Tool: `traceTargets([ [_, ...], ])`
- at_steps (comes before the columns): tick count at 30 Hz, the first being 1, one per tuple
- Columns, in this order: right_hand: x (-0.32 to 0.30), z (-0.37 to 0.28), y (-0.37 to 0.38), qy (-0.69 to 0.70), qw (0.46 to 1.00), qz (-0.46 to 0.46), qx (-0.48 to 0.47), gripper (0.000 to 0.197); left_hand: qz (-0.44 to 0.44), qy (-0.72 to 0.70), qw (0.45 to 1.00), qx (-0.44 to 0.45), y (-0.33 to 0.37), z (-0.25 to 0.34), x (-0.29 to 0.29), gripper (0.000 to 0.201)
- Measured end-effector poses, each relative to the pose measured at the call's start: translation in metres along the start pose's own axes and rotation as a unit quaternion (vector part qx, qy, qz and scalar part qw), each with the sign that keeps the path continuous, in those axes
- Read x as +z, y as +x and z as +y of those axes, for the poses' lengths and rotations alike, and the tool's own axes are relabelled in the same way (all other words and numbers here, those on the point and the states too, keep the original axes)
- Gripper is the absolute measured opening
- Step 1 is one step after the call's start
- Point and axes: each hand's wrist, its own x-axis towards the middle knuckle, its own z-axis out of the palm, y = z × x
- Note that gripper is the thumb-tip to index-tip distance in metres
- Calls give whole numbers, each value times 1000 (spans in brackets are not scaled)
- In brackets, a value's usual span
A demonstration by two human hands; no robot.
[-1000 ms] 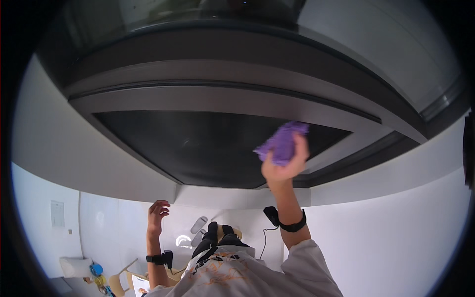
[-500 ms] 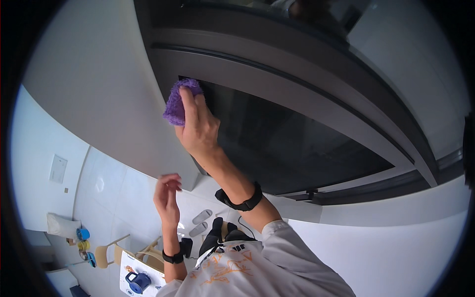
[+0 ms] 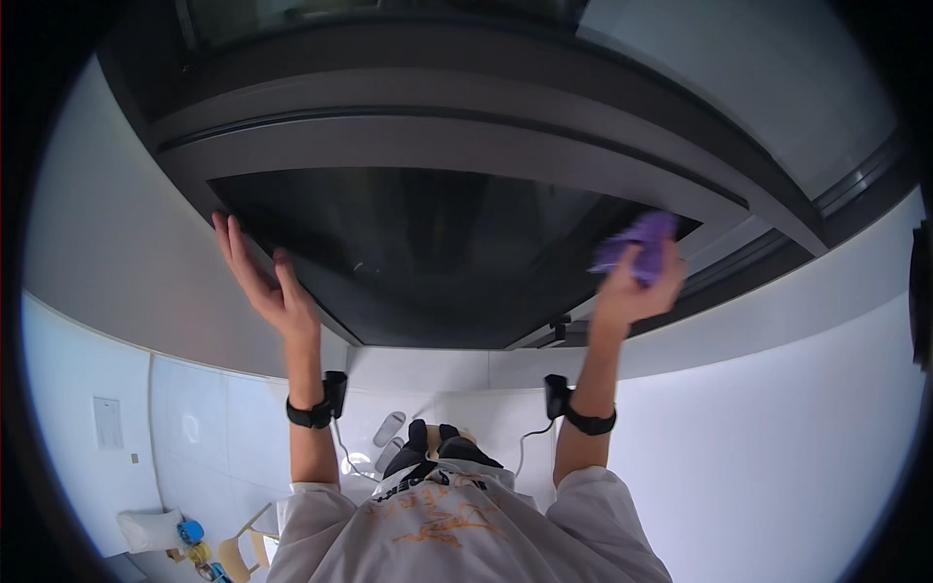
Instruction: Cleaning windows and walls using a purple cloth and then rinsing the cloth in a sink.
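My right hand (image 3: pixel 634 291) grips a fluffy purple cleaning cloth (image 3: pixel 641 245), slightly smeared by motion, at the right end of a dark glass pane (image 3: pixel 428 253). A grey window frame (image 3: pixel 408 144) surrounds the pane. At the pane's left edge, my left hand (image 3: pixel 270 287) lies against the frame with its fingers stretched out, holding nothing. Streaks and a small pale mark show on the glass. A black strap with a small device sits on each wrist.
A black window handle (image 3: pixel 556 328) sticks out at the pane's lower right edge. White walls flank the window on both sides. Below on the tiled floor lie grey slippers (image 3: pixel 391 426). A wooden chair (image 3: pixel 243 554) and a white pillow (image 3: pixel 151 531) are at lower left.
My right hand has carried the purple cloth from the pane's left corner across to its right end. My left hand has risen from below onto the left frame. The view has shifted right.
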Motion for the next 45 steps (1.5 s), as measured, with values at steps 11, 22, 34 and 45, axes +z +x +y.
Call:
traceTargets([
  [11, 55, -151, -105, 290, 945, -101, 111, 43, -21, -158, 982, -105, -11, -2, -15, 61],
  [22, 106, -307, -138, 431, 867, -248, -24, 47, -19, -11, 988, -154, -17, -13, -34, 43],
  [34, -2, -21, -104, 48, 990, -131, 34, 32, -304, -264, 913, -71, -110, 150, 113, 35],
  [45, 32, -107, -153, 176, 955, -181, 155, 31, -307, -175, 929, -108, -93, 83, 65, 41],
])
